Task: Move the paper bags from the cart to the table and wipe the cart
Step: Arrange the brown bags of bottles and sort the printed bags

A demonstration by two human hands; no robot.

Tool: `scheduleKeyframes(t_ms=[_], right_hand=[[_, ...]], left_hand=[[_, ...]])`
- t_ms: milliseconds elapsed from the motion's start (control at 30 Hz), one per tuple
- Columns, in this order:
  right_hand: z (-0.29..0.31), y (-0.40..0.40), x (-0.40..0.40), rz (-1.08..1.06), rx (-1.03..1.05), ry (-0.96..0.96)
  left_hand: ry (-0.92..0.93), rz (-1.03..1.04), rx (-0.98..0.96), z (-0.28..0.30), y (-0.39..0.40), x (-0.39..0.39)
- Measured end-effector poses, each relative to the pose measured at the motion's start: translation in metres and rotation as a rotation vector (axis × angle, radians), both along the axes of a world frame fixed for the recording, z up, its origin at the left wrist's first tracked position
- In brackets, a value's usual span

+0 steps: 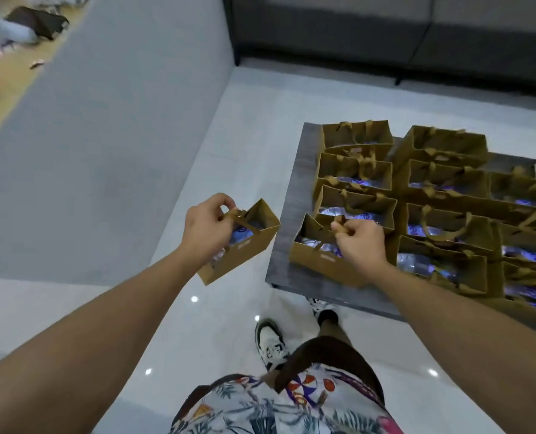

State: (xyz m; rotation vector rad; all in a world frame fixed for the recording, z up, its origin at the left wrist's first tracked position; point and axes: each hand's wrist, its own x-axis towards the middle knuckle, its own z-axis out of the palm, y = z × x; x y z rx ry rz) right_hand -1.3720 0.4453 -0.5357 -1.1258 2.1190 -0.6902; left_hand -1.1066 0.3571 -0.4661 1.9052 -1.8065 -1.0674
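Two paper bags in my hands at the edge of the grey table, one hanging in the air and one set down.

The paper bag [241, 245] in my left hand [204, 223] hangs tilted over the floor, just off the table's [294, 183] near corner; my fingers are curled round its ribbon handles. My right hand [361, 244] pinches the handles of the corner bag [312, 253], which stands on the table touching the rows of bags [442, 195] beyond. I judge each one moderately heavy from the bottled water [423, 261] inside, with stiff card walls that could crease, so the handles are the right hold. A grey sofa [417, 32] stands beyond; the cart is not in view.
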Motion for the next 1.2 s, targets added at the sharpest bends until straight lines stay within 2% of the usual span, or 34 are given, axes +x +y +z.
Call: scheduleKeyframes(t_ms=[200, 333, 533, 933, 1200], right_hand=[[0.084, 0.008, -0.012, -0.081, -0.122, 0.027], [0.124, 0.016, -0.022, -0.159, -0.164, 0.032], [0.164, 0.025, -0.049, -0.244, -0.208, 0.040], [0.180, 0.047, -0.147, -0.328, -0.325, 0.026], [0.165, 0.047, -0.199, -0.352, -0.291, -0.042]], left_hand=[[-0.018, -0.105, -0.065, 0.042, -0.001, -0.024], [-0.062, -0.258, -0.050, 0.060, -0.001, -0.044], [-0.126, -0.426, -0.043, 0.052, 0.001, -0.087], [-0.177, -0.516, 0.134, 0.001, 0.016, -0.186], [-0.264, -0.557, 0.174, -0.037, 0.031, -0.235]])
